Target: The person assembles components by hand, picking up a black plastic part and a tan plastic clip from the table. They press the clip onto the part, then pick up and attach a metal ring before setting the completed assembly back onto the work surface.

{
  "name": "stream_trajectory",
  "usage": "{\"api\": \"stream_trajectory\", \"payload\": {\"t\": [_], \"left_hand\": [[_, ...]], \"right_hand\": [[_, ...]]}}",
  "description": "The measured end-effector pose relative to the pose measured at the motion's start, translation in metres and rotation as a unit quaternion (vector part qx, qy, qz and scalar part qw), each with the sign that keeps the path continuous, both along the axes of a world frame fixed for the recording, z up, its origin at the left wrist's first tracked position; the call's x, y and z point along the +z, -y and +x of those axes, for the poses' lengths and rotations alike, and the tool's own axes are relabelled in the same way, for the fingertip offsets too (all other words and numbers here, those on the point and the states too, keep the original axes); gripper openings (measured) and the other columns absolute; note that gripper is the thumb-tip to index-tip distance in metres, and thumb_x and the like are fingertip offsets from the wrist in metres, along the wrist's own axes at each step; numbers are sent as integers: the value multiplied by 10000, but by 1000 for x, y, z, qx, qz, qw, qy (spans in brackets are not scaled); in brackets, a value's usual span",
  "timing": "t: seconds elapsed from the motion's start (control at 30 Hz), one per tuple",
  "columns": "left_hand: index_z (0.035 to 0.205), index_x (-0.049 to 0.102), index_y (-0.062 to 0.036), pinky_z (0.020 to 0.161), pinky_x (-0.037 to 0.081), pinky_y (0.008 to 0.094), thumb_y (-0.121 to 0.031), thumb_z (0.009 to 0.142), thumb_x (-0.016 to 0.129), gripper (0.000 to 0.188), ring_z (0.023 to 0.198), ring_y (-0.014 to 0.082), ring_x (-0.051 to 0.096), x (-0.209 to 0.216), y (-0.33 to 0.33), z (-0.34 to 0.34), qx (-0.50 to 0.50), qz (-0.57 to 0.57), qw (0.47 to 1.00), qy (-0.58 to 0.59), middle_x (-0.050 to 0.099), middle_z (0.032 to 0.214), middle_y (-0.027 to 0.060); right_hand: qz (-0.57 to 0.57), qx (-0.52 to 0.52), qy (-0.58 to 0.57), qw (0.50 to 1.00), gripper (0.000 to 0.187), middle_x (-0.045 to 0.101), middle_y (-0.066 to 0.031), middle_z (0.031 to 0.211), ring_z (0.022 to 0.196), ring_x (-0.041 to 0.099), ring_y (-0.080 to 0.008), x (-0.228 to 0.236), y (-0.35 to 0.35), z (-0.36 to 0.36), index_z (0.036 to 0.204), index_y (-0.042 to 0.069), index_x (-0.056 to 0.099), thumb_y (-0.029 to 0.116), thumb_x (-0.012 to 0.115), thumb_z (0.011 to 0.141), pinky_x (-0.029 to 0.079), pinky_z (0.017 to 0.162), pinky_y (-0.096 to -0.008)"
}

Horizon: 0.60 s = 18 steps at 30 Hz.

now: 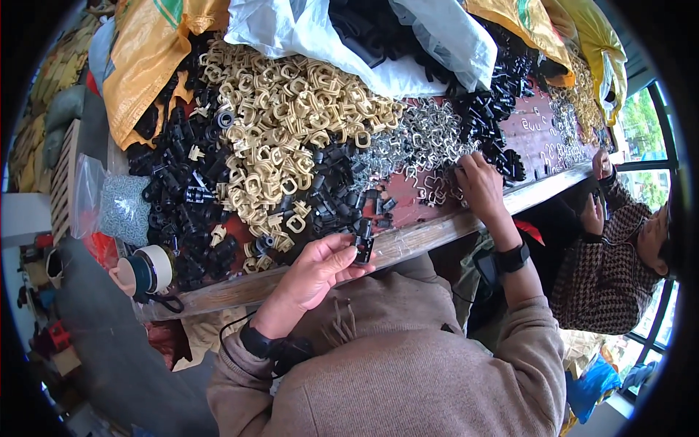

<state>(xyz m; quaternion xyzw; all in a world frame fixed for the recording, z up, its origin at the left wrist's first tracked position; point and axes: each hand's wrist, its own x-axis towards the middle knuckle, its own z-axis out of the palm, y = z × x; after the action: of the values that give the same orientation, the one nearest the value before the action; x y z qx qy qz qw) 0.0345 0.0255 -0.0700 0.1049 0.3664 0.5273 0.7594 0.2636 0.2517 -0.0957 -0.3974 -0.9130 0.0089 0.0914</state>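
Observation:
My left hand (pixel 320 268) is closed round a small black plastic fitting (pixel 363 243), held between thumb and fingers over the table's front edge. Loose black plastic pieces (pixel 335 202) lie just beyond it. My right hand (pixel 480 188) reaches over the edge onto a spread of bent silvery wire clips (pixel 435 182). Its fingers are curled and drawn together at the clips; what they pinch, if anything, is hidden.
A heap of cream plastic rings (pixel 280 124) fills the middle of the table, with black parts (pixel 178 200) left of it. A bag of small grey pieces (pixel 125 210) and a lidded cup (pixel 149 269) stand at the left. Another person (pixel 619 255) works at the right.

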Motion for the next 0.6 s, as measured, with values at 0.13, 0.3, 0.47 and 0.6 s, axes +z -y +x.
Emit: {"api": "stream_trajectory", "payload": {"t": [0.13, 0.3, 0.47, 0.6], "left_hand": [[1067, 483, 13, 714, 483, 243, -169, 860, 469, 275, 836, 194, 583, 5, 5, 2, 1, 6, 1000, -15, 562, 997, 132], [1058, 481, 17, 702, 487, 240, -180, 861, 468, 278, 828, 201, 586, 3, 13, 3, 14, -5, 1000, 23, 562, 980, 142], [1040, 485, 13, 700, 487, 244, -186, 861, 467, 269, 823, 198, 585, -4, 14, 2, 21, -4, 999, 36, 567, 962, 146], [1016, 500, 3, 695, 483, 239, -186, 858, 476, 247, 816, 179, 584, -4, 10, -2, 39, -10, 998, 42, 573, 954, 129]], "right_hand": [[33, 44, -58, 997, 113, 502, -89, 746, 661, 497, -275, 6, -2, -5, 837, 74, 568, 127, 566, 737, 392, 593, -358], [-29, 41, -197, 979, 92, 541, -73, 706, 602, 523, -210, 12, 10, -11, 829, 64, 587, 102, 583, 746, 400, 535, -290], [-364, -63, -265, 891, 114, 563, -14, 648, 605, 527, -82, 18, 25, -27, 855, 27, 590, 112, 595, 778, 400, 523, -211], [-499, -45, -349, 792, 141, 535, 26, 626, 652, 513, -46, 16, 40, -43, 866, -2, 579, 126, 574, 805, 416, 560, -197]]}}
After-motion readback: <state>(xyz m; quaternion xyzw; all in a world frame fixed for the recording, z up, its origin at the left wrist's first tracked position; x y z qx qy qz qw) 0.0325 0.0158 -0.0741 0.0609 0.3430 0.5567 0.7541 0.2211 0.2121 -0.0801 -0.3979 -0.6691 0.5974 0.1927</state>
